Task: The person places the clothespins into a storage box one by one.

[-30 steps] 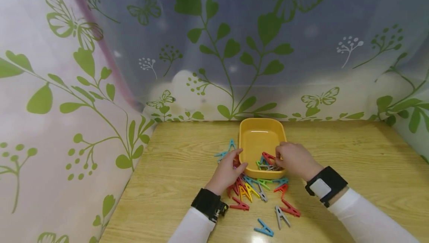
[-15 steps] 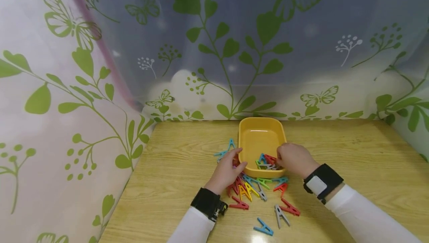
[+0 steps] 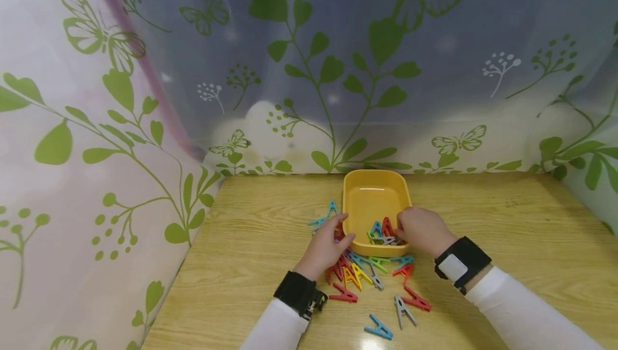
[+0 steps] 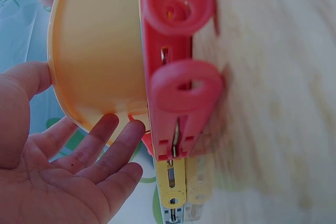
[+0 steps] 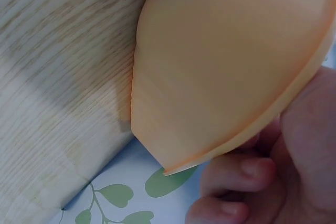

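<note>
In the tray point(image 3: 370, 208), the red clip point(image 3: 387, 226) has swung from its earlier slant. The left hand point(image 3: 322, 248) rests against the tray, fingers loosely spread; the right hand point(image 3: 425, 227) curls beside the clip, its grip hidden.

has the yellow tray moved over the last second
No. In the head view, the yellow tray sits at the same spot along the foot of the printed curtain.

Head view downward — wrist views close — tub point(image 3: 374, 205) shared
</note>
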Available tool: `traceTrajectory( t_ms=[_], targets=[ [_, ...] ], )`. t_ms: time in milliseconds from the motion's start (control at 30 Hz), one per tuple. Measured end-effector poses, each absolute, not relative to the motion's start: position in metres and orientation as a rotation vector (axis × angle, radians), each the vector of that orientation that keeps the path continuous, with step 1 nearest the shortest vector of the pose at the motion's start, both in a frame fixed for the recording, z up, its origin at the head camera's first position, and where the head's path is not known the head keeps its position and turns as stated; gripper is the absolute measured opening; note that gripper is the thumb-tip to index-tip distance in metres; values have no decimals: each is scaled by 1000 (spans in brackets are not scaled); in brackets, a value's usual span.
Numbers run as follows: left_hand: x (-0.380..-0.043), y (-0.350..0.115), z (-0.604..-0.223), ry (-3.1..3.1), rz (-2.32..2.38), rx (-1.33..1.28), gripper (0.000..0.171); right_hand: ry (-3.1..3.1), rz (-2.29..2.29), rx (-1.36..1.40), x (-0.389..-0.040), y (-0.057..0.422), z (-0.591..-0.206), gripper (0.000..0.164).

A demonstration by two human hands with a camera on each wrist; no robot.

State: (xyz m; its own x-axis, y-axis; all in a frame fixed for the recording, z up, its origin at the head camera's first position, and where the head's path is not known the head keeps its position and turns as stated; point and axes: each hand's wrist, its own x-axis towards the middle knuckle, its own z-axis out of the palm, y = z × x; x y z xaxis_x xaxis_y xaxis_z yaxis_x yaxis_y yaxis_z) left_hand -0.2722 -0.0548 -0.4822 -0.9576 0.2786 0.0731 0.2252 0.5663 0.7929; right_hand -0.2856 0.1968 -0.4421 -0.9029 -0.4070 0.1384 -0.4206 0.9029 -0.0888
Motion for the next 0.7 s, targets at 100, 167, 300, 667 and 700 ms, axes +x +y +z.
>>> traceTrajectory(
  t_ms=[100, 167, 300, 667, 700],
  targets=[
    [-272, -55, -483, 2721, 1372, 434, 55, -2900, 187, 652, -282, 196, -441, 24],
    [-271, -54, -484, 2718, 1378, 434, 55, -2855, 194, 656, -278, 195, -439, 21],
    [-270, -54, -484, 2716, 1384, 436, 55, -2781, 217, 672, -269, 193, -436, 18],
    [-272, -54, -483, 2727, 1377, 444, 55, -2627, 232, 932, -222, 186, -426, 15],
    [-272, -54, -483, 2730, 1371, 447, 55, -2631, 239, 961, -218, 185, -427, 15]
  ],
)
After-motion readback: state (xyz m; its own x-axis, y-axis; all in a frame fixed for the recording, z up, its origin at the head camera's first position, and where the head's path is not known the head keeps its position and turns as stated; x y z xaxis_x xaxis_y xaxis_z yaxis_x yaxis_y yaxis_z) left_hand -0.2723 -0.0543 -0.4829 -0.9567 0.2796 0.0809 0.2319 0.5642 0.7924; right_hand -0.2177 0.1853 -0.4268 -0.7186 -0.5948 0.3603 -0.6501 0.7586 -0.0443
